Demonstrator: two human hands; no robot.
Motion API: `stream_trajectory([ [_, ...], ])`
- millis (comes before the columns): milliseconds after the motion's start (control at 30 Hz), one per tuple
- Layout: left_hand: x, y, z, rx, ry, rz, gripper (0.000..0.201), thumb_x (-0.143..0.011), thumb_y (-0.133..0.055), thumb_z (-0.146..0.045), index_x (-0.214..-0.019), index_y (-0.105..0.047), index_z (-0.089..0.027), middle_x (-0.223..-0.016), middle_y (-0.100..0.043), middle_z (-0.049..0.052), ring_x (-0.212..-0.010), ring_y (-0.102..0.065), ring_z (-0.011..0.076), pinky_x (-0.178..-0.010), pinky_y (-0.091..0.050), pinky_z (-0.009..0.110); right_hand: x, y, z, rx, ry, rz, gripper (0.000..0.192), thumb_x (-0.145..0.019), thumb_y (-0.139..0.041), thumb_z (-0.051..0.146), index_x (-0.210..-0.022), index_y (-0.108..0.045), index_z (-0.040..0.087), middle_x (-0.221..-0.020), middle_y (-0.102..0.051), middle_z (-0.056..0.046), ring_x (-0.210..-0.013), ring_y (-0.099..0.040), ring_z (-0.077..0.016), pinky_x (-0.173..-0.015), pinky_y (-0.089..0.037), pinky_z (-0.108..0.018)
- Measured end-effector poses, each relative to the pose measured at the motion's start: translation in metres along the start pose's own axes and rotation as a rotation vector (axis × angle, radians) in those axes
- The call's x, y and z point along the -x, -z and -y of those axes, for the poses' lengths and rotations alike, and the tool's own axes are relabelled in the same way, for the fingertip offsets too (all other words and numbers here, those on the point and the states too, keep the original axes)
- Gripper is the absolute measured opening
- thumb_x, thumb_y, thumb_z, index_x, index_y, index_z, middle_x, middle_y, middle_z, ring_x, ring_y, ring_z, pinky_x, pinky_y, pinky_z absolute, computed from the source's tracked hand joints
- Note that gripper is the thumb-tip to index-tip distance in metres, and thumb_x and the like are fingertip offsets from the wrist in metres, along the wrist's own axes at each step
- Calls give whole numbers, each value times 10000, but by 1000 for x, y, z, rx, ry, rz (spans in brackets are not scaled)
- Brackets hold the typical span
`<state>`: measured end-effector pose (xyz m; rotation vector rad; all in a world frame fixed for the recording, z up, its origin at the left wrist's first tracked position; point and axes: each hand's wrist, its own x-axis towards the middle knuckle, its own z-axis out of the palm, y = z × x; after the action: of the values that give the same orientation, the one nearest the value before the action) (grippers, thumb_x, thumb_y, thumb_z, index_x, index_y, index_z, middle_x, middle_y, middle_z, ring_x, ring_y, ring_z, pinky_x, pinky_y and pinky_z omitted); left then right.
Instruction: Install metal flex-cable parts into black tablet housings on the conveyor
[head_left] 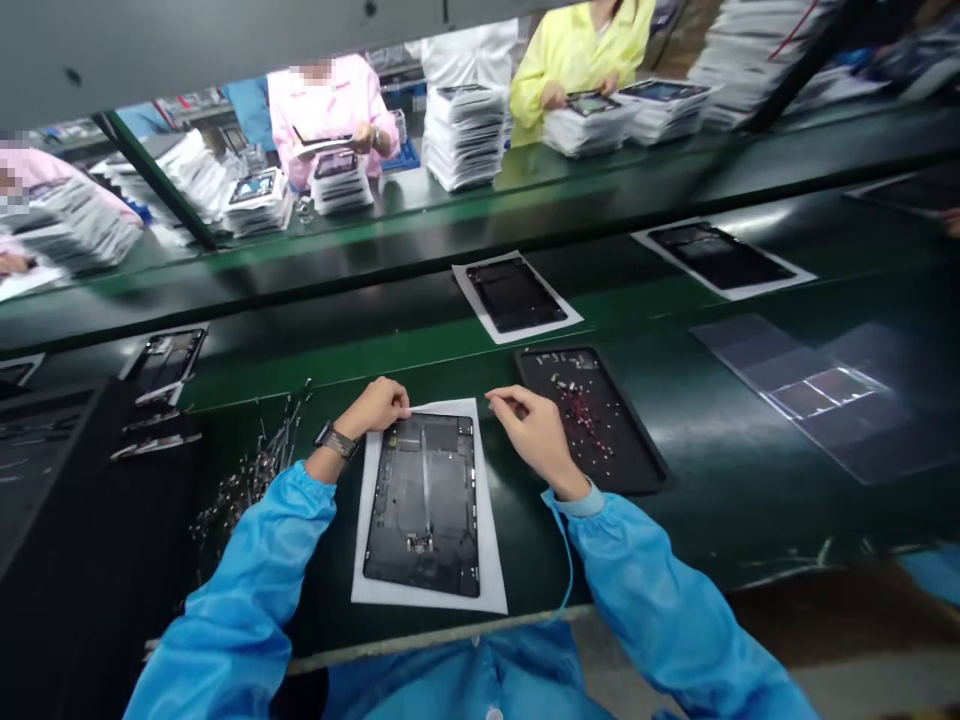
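The left hand (377,405), wrist bent inward, rests curled fingertips on the top left corner of the tablet shell (424,505), which lies on a white sheet (495,560). The right hand (534,432) hovers beside the tray (637,450), fingertips pinched; whether they hold anything cannot be told.
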<state>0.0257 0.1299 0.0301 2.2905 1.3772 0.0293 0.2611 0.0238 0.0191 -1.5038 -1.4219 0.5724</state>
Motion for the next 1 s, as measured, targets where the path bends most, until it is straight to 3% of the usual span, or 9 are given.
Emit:
stream_trajectory([
  [67, -20, 17, 10, -29, 21, -4, 56, -748, -719, -159, -693, -711, -151, -685, -689, 6, -677, -615, 145, -666, -448, 239, -2, 5, -8, 20, -10, -99, 230, -873, -533, 309, -880, -716, 169, -694, -657, -32, -556, -513, -157, -577, -419, -294],
  [167, -54, 60, 26, -129, 108, -96, 85, -795, -690, -172, -719, -689, -134, -696, -685, 5, -678, -619, 143, -670, -457, 252, -4, 10, -16, 108, 42, -191, 221, -882, -508, 273, -874, -707, 177, -742, -673, -52, -616, -555, -180, -632, -447, -313],
  [333, -91, 132, 37, -324, 203, -281, 245, -930, -571, -257, -762, -632, -89, -722, -661, 22, -732, -612, 138, -753, -488, 288, -8, 10, -21, 350, 118, -186, 248, -906, -451, 181, -855, -693, 179, -785, -696, -87, -785, -620, -231, -750, -461, -348],
  [500, -111, 153, 29, -444, 176, -340, 227, -820, -591, -141, -601, -627, -94, -594, -640, 141, -778, -655, 270, -744, -479, 348, -10, 14, -23, 501, 92, -207, 255, -931, -446, 143, -877, -692, 178, -778, -693, -77, -749, -600, -221, -728, -423, -345],
  [600, -130, 145, 12, -493, 111, -326, 143, -773, -602, -125, -651, -668, -90, -611, -641, 170, -821, -661, 324, -751, -475, 394, -12, 15, -23, 518, 79, -216, 251, -935, -451, 132, -873, -690, 176, -782, -693, -77, -753, -594, -225, -725, -409, -346],
  [667, -143, 129, -8, -511, 46, -298, 147, -798, -573, -134, -746, -701, -85, -693, -667, 184, -865, -656, 327, -771, -475, 401, -12, 15, -23, 520, 70, -216, 252, -935, -451, 130, -869, -691, 169, -773, -687, -79, -748, -591, -227, -723, -405, -346],
  [867, -164, 36, -97, -487, -292, -100, 246, -900, -571, -276, -1039, -708, -127, -1106, -675, 159, -1113, -597, 258, -968, -454, 336, -14, 17, -27, 482, 74, -234, 269, -927, -438, 160, -875, -702, 164, -738, -677, -77, -728, -593, -224, -733, -424, -341],
  [933, -167, 12, -121, -489, -335, -47, 251, -888, -613, -271, -1062, -689, -106, -1143, -656, 164, -1125, -594, 255, -976, -466, 346, -15, 20, -29, 466, 68, -262, 281, -924, -430, 175, -884, -707, 161, -732, -678, -79, -724, -594, -225, -732, -433, -341],
  [1000, -167, -1, -138, -507, -330, -10, 267, -909, -614, -278, -1105, -657, -102, -1166, -645, 146, -1098, -610, 247, -959, -494, 398, -17, 24, -31, 456, 43, -298, 288, -918, -427, 194, -884, -711, 161, -736, -681, -83, -720, -593, -228, -731, -440, -343],
])
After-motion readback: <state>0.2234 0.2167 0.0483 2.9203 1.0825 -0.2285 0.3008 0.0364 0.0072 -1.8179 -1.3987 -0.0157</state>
